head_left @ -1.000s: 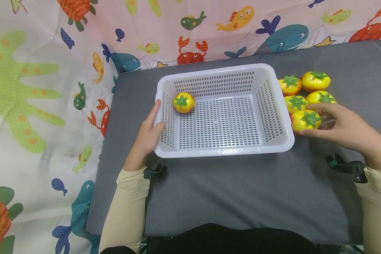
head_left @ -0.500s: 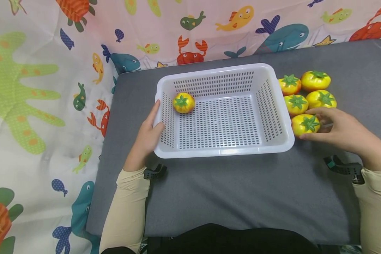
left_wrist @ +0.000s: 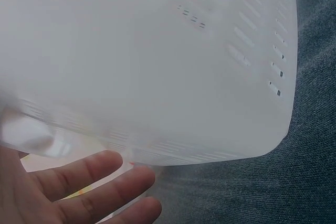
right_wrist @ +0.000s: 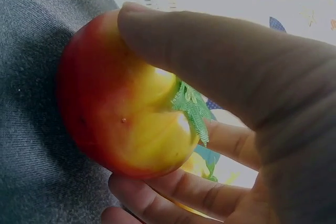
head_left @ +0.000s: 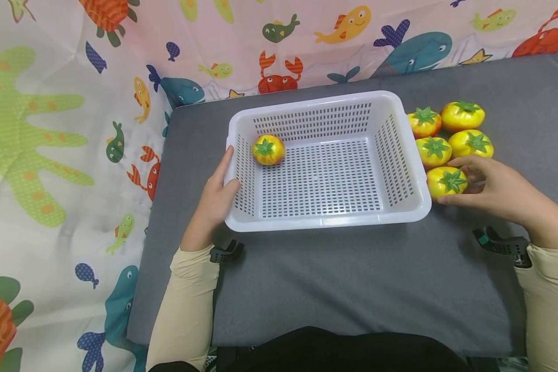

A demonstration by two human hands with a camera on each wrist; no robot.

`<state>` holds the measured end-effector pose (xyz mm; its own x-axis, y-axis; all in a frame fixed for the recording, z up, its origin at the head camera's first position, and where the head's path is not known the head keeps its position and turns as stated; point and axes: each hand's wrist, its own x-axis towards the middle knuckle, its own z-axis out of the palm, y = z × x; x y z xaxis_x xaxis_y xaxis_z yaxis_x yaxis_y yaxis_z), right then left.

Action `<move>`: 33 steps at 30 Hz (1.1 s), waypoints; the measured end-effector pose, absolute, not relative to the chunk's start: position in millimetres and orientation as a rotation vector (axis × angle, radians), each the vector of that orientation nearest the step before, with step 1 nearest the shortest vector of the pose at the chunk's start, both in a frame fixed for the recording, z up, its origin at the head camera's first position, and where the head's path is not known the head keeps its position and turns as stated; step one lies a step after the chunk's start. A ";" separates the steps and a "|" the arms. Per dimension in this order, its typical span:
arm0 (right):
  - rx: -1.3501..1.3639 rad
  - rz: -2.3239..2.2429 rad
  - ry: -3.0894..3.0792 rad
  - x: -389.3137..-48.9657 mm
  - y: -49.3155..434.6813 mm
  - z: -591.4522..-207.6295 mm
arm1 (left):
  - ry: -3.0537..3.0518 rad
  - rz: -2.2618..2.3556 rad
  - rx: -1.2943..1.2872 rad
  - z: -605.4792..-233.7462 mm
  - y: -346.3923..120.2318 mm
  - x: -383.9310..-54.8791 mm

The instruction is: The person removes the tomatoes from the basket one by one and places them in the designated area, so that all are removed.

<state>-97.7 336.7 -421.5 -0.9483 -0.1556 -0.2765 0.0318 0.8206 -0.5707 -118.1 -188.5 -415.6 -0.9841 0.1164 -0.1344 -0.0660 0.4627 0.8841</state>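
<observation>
A white perforated plastic basket (head_left: 321, 222) stands on the grey cloth, with one yellow-red toy tomato (head_left: 268, 150) in its back left part. My left hand (head_left: 214, 199) holds the basket's left rim, thumb over the edge; in the left wrist view several fingers (left_wrist: 94, 174) extend beside the wall. Right of the basket, my right hand (head_left: 497, 188) grips the nearest toy tomato (head_left: 446, 183), which has a green leafy top. From the right wrist, thumb and fingers are seen around this tomato (right_wrist: 115, 98), low over the cloth.
Several more toy tomatoes (head_left: 471, 143) lie close together behind the right hand, beside the basket's right wall. A curtain (head_left: 242, 46) printed with sea animals hangs along the back and left of the grey table (head_left: 335, 289).
My right hand and the tomato in its fingers have shifted slightly left, toward the basket. The left hand and the basket stay nearly where they were.
</observation>
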 end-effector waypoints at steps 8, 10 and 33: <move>-0.102 -0.878 2.685 -98.6 338.1 -422.9 | 2.526 1.549 0.041 -413.7 -187.7 -116.9; -0.105 -0.878 2.674 -98.7 338.2 -421.3 | 2.528 1.548 0.040 -413.9 -187.6 -116.9; -0.149 -0.782 2.644 -109.8 337.8 -393.8 | 2.512 1.569 0.048 -414.4 -188.7 -118.5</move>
<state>-109.8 337.8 -393.8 -0.9229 -0.2050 -0.3261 0.0053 0.8398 -0.5428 -118.5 -188.7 -414.4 -0.9834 0.1218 -0.1348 -0.0677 0.4427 0.8941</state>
